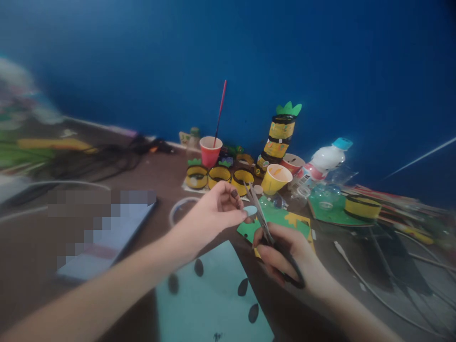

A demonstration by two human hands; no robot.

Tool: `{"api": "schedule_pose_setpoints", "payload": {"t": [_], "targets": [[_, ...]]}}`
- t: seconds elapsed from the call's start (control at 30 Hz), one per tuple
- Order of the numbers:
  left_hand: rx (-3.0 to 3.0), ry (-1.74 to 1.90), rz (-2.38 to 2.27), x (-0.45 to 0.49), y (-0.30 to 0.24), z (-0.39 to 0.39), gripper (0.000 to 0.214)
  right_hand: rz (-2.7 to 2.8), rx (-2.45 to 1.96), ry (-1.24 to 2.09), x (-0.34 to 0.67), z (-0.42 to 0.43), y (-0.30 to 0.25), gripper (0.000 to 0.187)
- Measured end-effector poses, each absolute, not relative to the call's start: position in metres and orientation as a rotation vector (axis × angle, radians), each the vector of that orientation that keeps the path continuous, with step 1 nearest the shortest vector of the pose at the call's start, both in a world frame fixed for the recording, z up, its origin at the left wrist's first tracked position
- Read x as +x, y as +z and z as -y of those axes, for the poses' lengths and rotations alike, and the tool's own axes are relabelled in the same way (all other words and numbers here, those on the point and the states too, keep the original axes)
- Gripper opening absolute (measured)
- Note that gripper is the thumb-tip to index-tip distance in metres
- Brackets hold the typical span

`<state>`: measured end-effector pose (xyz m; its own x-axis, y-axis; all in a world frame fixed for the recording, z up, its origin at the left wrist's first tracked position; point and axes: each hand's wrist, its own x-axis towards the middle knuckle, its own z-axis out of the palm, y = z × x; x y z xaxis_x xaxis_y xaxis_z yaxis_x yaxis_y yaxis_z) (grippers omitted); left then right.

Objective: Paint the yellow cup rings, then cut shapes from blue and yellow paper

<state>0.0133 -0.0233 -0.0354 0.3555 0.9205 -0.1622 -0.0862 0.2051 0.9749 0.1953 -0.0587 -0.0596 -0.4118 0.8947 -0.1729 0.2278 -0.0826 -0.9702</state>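
Fingers (pixel 237 216) of our left hand (pixel 210 213) pinch a small pale-blue cutout (pixel 250 209) just nearside of the yellow cup (pixel 276 178); right hand (pixel 285 256) grips scissors (pixel 261 218), blades at its edge. Trimming looks mid-way; next snip prob. needs cutout turned.

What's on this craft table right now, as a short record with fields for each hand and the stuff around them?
left hand: fingers pinch a small pale blue piece
right hand: holds scissors, blades at the piece
below the hands: pale blue sheet with dark leaf-shaped spots
behind: red cup holding a brush, yellow cup, yellow rings, white bottle
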Motion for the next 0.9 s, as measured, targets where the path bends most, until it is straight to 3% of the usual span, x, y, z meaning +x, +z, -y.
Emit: {"api": "schedule_pose_setpoints", "payload": {"t": [0.43,0.9], "targets": [[1.572,0.944,-1.17,0.008,-0.032,0.014,0.017,1.506,-1.303,1.457,0.194,0.051,-0.065,0.025],[1.483,0.885,-1.13,0.01,-0.033,0.017,0.019,1.608,-1.234,1.595,0.19,0.053,-0.072,0.027]]}}
